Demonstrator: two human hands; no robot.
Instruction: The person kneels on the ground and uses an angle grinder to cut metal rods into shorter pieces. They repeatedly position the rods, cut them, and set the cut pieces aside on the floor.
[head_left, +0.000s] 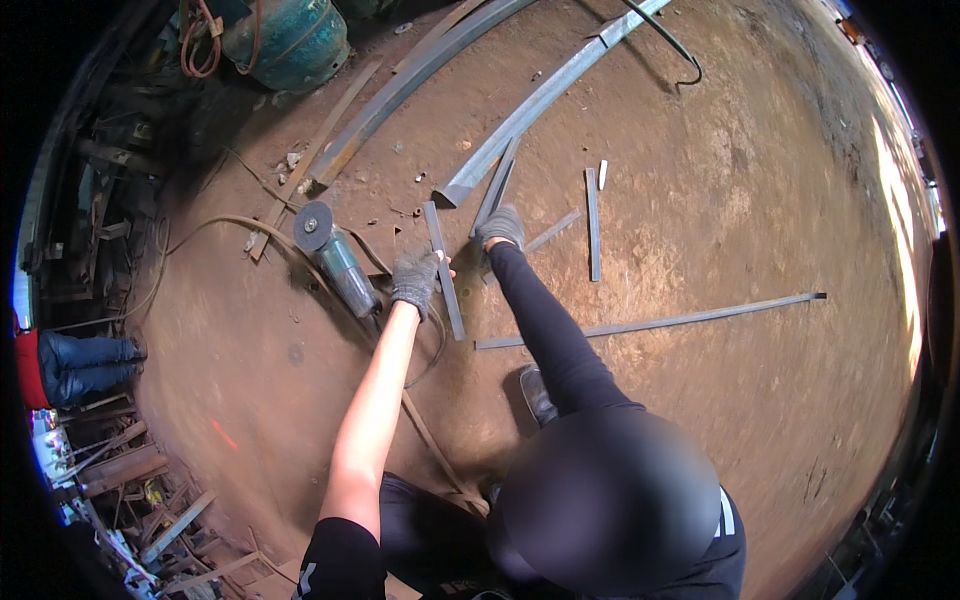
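Both my hands wear grey knitted gloves. My left hand [416, 279] is closed around the middle of a short flat steel bar [451, 297], with bare fingertips showing at its edge. To the right, my right hand [501, 228] is closed at the near end of short grey steel pieces [494, 187]; its fingers are partly hidden. An angle grinder [345, 272] with a dark disc lies on the ground left of my left hand. Another short steel strip [552, 232] lies beside my right hand, partly covered by it.
Farther right lie a short steel bar [593, 225] and a small white stick [603, 175]. One long thin bar [700, 318] crosses the ground under my right arm. Long steel angles [545, 97] stretch away ahead. A green gas cylinder [295, 45], cables and scrap metal [125, 470] line the left.
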